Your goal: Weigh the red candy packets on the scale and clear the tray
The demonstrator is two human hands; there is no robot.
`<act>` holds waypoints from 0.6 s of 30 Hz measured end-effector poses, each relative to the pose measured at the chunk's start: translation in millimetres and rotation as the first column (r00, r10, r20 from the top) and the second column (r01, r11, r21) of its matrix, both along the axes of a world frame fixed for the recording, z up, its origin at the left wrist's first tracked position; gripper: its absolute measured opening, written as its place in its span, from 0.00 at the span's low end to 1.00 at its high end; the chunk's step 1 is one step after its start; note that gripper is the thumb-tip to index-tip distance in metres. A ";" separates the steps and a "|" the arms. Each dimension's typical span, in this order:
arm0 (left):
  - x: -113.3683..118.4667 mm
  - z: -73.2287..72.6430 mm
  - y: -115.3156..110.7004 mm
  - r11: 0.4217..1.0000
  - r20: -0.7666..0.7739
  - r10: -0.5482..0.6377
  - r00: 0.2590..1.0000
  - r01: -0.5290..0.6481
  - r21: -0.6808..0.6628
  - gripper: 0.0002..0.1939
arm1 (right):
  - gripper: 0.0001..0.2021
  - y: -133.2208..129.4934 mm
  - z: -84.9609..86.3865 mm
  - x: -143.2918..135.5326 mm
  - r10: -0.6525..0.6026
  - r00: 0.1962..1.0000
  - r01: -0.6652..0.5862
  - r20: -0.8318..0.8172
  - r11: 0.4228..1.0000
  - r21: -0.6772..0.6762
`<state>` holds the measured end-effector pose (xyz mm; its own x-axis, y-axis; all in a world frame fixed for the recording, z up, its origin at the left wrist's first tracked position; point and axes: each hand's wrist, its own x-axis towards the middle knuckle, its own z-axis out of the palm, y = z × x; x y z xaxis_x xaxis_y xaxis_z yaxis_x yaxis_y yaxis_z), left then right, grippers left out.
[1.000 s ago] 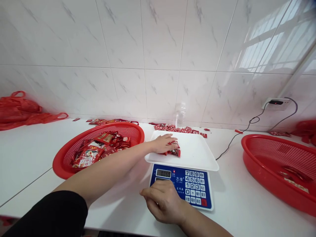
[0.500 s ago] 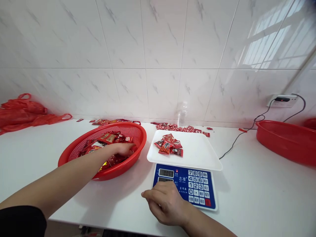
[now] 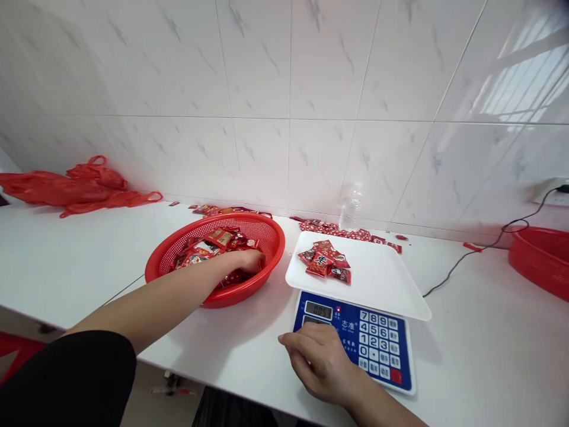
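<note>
My left hand [image 3: 251, 261] reaches into a red perforated basket [image 3: 155, 255] of small red packets [image 3: 219, 238], at the basket's right side; its fingers are hidden among the packets. My right hand [image 3: 317, 359] hovers over the lower left of a blue scale [image 3: 351, 332], fingers curled in, and whether anything lies within them is too hidden to tell. Several red packets [image 3: 323, 261] lie in a small pile on the scale's white tray [image 3: 386, 270]. The display [image 3: 319, 310] appears to read 0.053.
Red plastic bags [image 3: 84, 185] lie at the back left. Loose packets [image 3: 351, 234] and a clear bottle [image 3: 352, 207] line the wall. A black cable [image 3: 462, 258] runs from the socket [image 3: 551, 191] past another red basket [image 3: 540, 264] at the right.
The view has swung left, so the things on the table appear farther right. My left hand is still in the basket, and my right hand stays over the scale. The packets on the tray look unchanged.
</note>
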<state>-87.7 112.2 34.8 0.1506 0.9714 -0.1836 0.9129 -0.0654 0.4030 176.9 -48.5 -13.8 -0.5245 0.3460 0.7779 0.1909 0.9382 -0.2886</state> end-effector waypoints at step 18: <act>21.1 64.3 13.9 0.961 0.518 0.120 0.847 -0.230 0.155 0.14 | 0.12 2.5 0.2 -0.2 -0.015 1.000 0.015 0.004 1.000 0.017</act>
